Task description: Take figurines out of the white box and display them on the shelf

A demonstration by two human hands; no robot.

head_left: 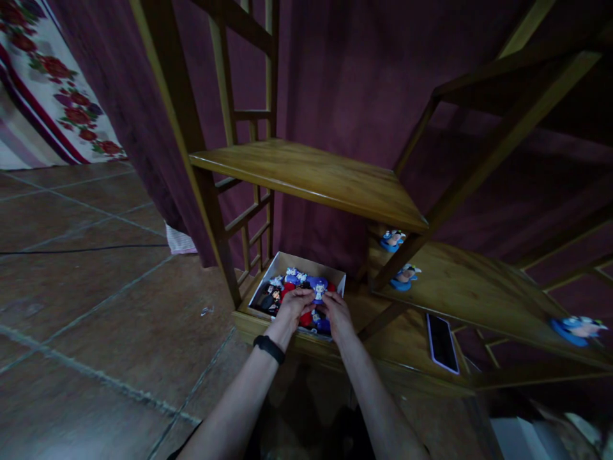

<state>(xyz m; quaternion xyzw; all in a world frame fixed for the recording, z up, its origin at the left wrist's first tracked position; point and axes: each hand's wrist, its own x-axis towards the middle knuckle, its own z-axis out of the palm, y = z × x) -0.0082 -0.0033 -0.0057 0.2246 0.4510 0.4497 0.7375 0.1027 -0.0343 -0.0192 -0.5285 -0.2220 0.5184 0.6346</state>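
A small purple and white figurine (320, 290) is held between my two hands, just above a shallow white box (311, 262). My left hand (295, 306) pinches its left side, and my right hand (335, 309) pinches the right side. Inside the box lie several more figurines: black-dressed ones (271, 299) at the left, white and blue ones (293, 276) at the back, and red and purple pieces partly covered by my hands. The box rests on the lowest board of a wooden shelf unit (306, 176).
Two blue-based figurines (406, 276) stand right of the box, near a slanted post. Another such figurine (579, 329) is on the right-hand board (479, 281). A phone (442, 343) lies on the lower board. A shelf board overhangs the box, and a dark curtain (330, 83) hangs behind.
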